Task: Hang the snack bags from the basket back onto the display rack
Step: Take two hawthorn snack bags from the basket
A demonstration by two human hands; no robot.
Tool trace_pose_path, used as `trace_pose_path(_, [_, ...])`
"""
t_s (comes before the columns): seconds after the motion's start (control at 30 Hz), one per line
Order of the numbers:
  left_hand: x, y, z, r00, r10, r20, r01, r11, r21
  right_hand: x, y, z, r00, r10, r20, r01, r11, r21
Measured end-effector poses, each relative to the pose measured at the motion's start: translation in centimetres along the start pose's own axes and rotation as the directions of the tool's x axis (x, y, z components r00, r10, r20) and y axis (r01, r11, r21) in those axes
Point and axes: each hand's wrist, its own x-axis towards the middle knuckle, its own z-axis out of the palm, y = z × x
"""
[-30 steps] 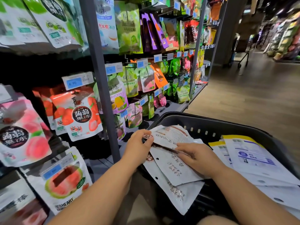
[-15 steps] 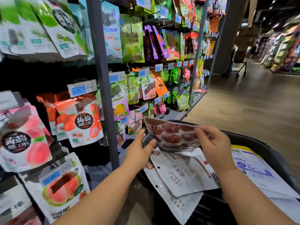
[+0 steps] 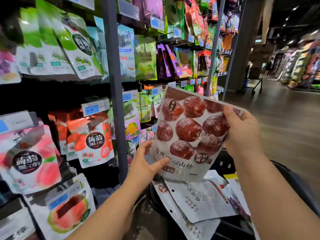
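Left hand (image 3: 146,164) low, right hand (image 3: 242,132) high, you're gripping the hawthorn bag (image 3: 188,134). It's upright, print facing you, above the basket (image 3: 224,164), rack post (image 3: 113,101) just left.

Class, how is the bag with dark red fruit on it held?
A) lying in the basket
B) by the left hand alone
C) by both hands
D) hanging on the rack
C: the left hand holds the bag at its lower left, the right hand at its upper right.
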Motion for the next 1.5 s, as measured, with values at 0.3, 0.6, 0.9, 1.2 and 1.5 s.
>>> trace_pose_path(0.3, [0.0,-0.6,-1.3,0.975,-0.024,0.223,0.064,0.983,-0.174,0.2,1.6,1.5,0.992,0.120,0.048,-0.122,0.992,0.040])
trace_pose_path(0.6, [-0.7,-1.6,-1.4,0.919,-0.070,0.388,0.223,0.904,-0.365,-1.3,5.1,0.7,0.963,0.218,0.158,-0.221,0.975,-0.003])
trace_pose_path(0.9, [-1.6,-0.8,-0.4,0.940,-0.156,0.305,0.256,0.912,-0.320,-2.5,7.2,-0.4,0.934,0.257,0.246,-0.231,0.964,-0.131])
trace_pose_path(1.2, [-2.2,-0.6,-0.9,0.976,-0.186,0.114,0.217,0.876,-0.430,-3.6,8.9,-4.1,0.803,0.445,0.397,-0.143,0.790,-0.597])
trace_pose_path(1.5, [-3.0,-1.5,-3.2,0.969,-0.238,-0.068,0.175,0.852,-0.493,-5.1,9.9,-6.3,0.451,0.743,0.495,0.200,0.456,-0.867])
